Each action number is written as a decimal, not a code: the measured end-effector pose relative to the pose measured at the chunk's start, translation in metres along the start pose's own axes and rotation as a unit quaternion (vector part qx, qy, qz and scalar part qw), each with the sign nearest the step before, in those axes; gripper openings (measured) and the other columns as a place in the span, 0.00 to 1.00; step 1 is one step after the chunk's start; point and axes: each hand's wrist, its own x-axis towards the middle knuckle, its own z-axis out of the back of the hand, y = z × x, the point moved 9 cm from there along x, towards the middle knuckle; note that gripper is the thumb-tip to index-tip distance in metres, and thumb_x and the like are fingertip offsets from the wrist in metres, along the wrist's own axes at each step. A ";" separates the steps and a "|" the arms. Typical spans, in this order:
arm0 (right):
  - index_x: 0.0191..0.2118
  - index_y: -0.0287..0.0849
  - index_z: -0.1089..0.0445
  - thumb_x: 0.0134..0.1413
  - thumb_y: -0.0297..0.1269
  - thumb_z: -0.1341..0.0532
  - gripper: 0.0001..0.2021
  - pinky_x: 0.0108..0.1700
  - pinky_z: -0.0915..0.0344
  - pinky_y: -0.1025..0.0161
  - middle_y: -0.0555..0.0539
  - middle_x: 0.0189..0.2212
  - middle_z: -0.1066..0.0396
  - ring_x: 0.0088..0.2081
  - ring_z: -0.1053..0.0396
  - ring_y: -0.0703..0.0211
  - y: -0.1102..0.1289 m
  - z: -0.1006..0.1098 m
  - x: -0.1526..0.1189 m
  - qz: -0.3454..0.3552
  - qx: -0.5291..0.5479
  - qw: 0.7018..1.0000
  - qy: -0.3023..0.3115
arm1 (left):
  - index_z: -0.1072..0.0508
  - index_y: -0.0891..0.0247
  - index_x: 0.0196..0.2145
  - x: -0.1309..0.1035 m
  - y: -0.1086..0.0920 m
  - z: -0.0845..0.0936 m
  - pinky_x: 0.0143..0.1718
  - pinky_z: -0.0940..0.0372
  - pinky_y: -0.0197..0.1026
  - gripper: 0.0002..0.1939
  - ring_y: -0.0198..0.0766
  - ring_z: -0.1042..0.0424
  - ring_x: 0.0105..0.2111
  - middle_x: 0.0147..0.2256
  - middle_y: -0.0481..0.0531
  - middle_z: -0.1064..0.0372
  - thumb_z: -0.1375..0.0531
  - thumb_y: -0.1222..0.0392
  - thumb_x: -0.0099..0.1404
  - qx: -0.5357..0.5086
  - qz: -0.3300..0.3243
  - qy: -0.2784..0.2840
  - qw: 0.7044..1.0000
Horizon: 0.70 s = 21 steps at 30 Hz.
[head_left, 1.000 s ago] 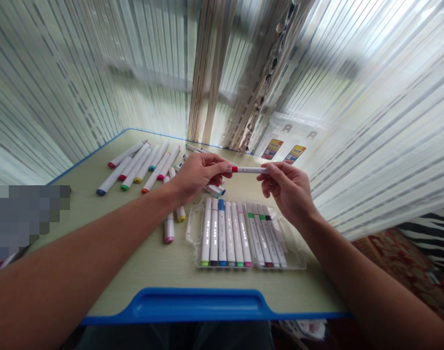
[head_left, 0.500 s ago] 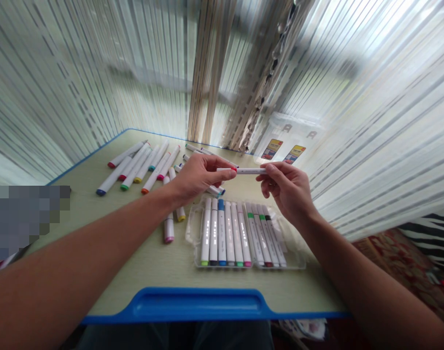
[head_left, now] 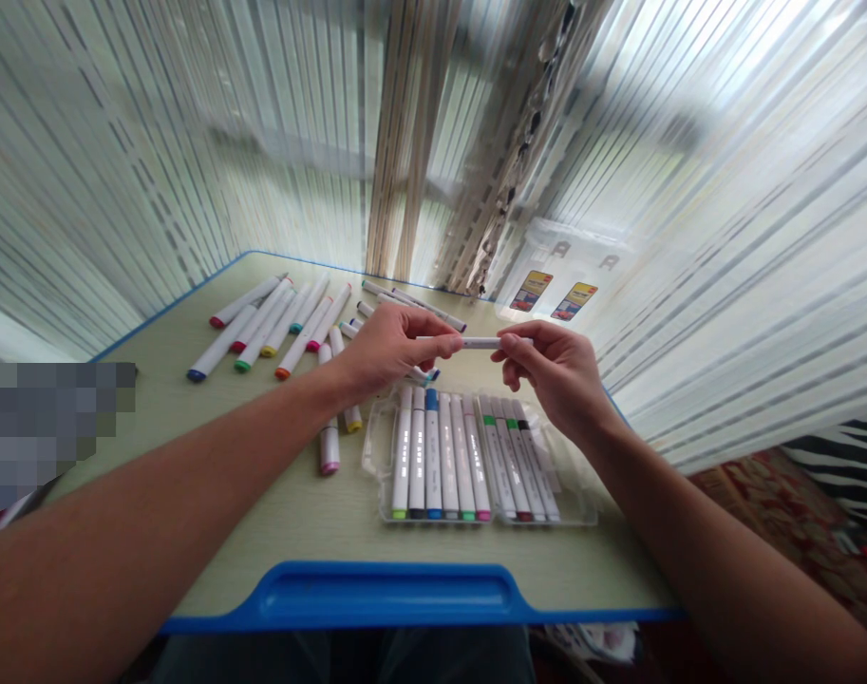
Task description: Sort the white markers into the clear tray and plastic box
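Observation:
A white marker (head_left: 480,343) is held level between both hands, above the back of the open clear case. My left hand (head_left: 405,344) pinches its left end between thumb and fingertips, hiding part of it. At the other end, my right hand (head_left: 551,366) grips it with thumb and index finger, the other fingers curled. Below them, the clear plastic marker case (head_left: 588,513) holds a row of white markers with coloured ends, among them a blue-capped marker (head_left: 433,456). Under and beside my left hand, loose markers (head_left: 425,309) lie partly covered.
Several more white markers (head_left: 266,328) are spread over the left back of the pale table (head_left: 254,475). A clear case part with two labels (head_left: 574,302) stands against the string curtain (head_left: 297,142). A blue tray edge (head_left: 386,591) runs along the table's front.
My right hand has shifted slightly left along the marker, closer to my left hand. The red band seen by my left fingertips is now covered.

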 end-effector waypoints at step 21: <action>0.27 0.39 0.21 0.40 0.50 0.23 0.18 0.22 0.40 0.68 0.48 0.21 0.25 0.21 0.35 0.66 0.009 -0.010 -0.006 0.003 -0.181 0.983 0.023 | 0.16 0.68 0.41 -0.004 -0.006 -0.020 0.26 0.37 0.33 0.15 0.31 0.31 0.25 0.27 0.52 0.24 0.29 0.56 0.59 0.041 -0.026 0.070 0.996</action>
